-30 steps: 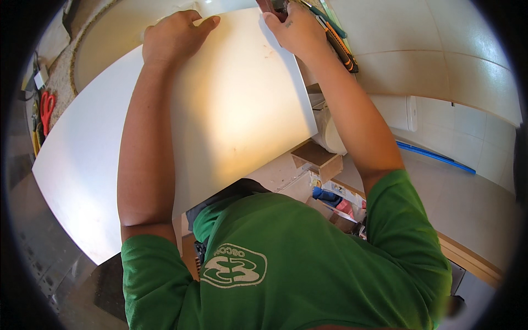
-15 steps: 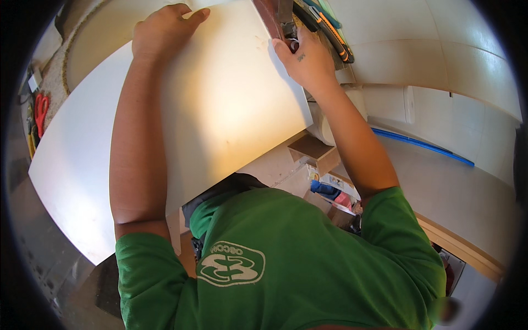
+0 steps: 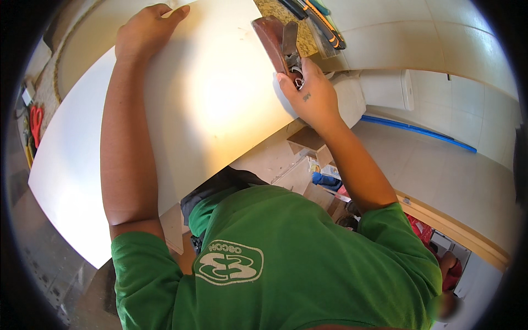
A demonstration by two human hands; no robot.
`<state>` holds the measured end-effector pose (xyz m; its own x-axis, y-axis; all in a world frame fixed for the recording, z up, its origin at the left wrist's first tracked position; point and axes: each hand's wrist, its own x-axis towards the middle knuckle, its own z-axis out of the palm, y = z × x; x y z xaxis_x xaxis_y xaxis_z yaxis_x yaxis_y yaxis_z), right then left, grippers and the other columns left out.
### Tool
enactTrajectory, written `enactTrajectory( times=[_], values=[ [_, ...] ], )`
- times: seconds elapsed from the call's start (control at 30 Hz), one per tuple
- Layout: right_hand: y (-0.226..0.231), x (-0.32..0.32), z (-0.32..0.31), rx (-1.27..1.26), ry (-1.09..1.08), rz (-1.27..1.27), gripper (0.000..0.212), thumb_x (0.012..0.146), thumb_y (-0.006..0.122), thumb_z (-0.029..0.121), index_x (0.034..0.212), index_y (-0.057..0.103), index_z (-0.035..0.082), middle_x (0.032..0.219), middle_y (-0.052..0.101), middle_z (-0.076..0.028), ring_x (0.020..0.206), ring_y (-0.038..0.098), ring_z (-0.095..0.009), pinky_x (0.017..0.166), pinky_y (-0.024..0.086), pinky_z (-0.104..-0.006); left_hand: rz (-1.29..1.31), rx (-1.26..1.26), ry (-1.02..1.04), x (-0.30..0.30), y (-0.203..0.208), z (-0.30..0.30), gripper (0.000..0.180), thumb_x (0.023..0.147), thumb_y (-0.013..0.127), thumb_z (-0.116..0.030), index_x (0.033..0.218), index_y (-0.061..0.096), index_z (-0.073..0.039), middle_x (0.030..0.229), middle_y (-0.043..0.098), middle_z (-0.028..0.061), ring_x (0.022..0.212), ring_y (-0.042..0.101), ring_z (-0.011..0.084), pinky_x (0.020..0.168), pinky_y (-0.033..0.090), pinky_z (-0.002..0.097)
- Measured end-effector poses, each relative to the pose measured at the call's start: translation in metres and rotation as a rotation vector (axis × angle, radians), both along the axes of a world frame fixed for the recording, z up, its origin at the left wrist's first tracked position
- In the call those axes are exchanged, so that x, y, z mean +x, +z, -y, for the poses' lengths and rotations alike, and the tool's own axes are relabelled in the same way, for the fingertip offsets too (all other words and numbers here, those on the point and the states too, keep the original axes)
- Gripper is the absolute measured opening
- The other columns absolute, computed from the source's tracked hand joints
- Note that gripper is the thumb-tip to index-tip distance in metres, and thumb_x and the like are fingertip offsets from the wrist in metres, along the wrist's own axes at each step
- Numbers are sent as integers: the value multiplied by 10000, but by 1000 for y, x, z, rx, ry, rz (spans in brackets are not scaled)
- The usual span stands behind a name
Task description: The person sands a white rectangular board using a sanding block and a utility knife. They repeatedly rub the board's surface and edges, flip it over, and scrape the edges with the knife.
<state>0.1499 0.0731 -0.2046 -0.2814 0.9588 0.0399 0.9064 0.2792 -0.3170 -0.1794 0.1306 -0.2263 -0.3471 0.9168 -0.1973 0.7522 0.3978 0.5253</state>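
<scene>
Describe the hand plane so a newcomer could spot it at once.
Find the big white board. Along its right edge, the right hand grips the hand plane. Its reddish-brown body with dark metal parts sets it apart from the black-and-orange utility knife beyond it.

Over there, the wide fisheye camera sits on the person's head, facing steeply down at the large flat white panel (image 3: 220, 66) from close above, taking in the green short-sleeved shirt (image 3: 313, 247) on the panel's near side.
</scene>
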Motion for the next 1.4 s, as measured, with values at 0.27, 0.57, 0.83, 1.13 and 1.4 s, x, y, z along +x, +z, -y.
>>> enactTrajectory(
  times=[0.27, 0.57, 0.83, 1.13, 1.4],
  values=[
    [-1, 22, 29, -11, 18, -51, 451, 908, 721, 389, 1037, 548, -7, 937, 639, -212, 846, 632, -409, 737, 510, -507, -50, 47, 22, -2, -14, -3, 643, 882, 581, -718, 1209, 749, -190, 1041, 761, 97, 1026, 705, 279, 934, 521, 394],
    [1, 90, 110, -104, -126, -101, 477, 911, 733, 335, 1175, 574, -28, 1039, 665, -233, 941, 668, -390, 832, 533, -462, -59, 17, 26, -2, -11, -4, 653, 879, 572, -729, 1260, 734, -225, 1127, 760, 90, 1092, 698, 283, 984, 510, 399],
    [17, 147, 133, -529, -560, -1099, 484, 947, 666, 430, 1175, 573, 13, 996, 680, -129, 825, 677, -207, 758, 579, -356, -58, -8, 43, 2, -9, -3, 676, 873, 565, -744, 1297, 719, -241, 1160, 755, 98, 1131, 688, 293, 1010, 503, 407],
    [31, 67, 27, -605, -483, -1146, 507, 1015, 595, 446, 1235, 582, -10, 1017, 682, -141, 863, 682, -235, 773, 576, -372, -59, 48, 8, 2, -6, 1, 667, 894, 570, -713, 1284, 725, -195, 1119, 767, 91, 1089, 697, 288, 979, 517, 393],
    [25, -25, -96, -221, -165, -680, 463, 892, 759, 405, 1106, 699, -1, 948, 722, -86, 883, 690, -181, 778, 531, -338, -1, 11, -38, 1, 7, 4, 659, 900, 590, -696, 1256, 736, -160, 1063, 771, 101, 1022, 714, 277, 935, 537, 400]
  ],
)
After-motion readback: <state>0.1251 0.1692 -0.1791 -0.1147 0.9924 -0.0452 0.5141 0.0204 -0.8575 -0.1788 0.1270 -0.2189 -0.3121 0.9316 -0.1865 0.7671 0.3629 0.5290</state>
